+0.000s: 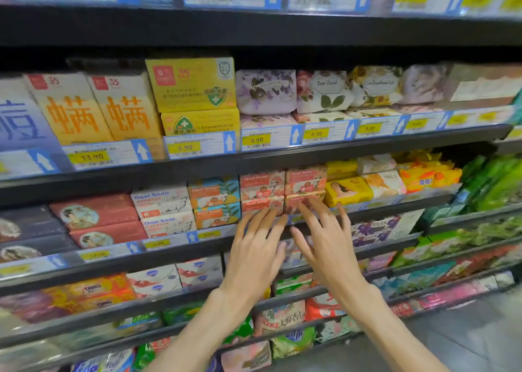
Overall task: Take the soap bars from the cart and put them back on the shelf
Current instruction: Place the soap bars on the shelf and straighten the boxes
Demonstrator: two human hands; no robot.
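Reaching with both hands, you spread straight fingers onto the pink Goat Soap boxes (282, 192): left hand (255, 254) at the lower left box, right hand (327, 247) at the lower right, gripping nothing. Boxes lie long axis sideways, fronts outward, stacked two high behind the shelf lip (169, 254); neighbours crowd both sides.

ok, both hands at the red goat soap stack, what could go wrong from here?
1. The left hand and right hand have straight fingers at the lower red cardboard Goat Soap boxes; neither has a grip, so an uneven push could skew the stack.
2. Those boxes sit at the black metal shelf edge; withdrawing carelessly might drag one off.
3. The adjacent yellow soap box sits close and could get nudged.
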